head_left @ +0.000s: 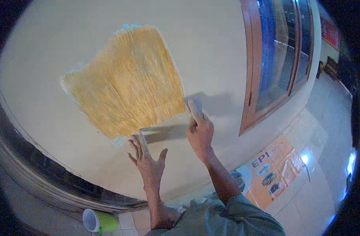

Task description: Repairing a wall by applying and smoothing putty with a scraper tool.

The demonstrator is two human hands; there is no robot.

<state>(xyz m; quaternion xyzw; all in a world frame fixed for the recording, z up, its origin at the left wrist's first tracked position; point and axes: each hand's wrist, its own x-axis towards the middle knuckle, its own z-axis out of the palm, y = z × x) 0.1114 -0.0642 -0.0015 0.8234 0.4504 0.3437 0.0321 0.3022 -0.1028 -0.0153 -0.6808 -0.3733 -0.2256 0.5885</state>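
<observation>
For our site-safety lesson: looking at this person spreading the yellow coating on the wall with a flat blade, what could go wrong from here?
1. The left hand has its fingertips at the blade that the right hand holds; a slip might nick them.
2. The yellow patch has ragged edges; uneven strokes could leave ridges.
3. Drips may land on the floor tiles beyond the orange sheet, or the green cup could get kicked.
</observation>
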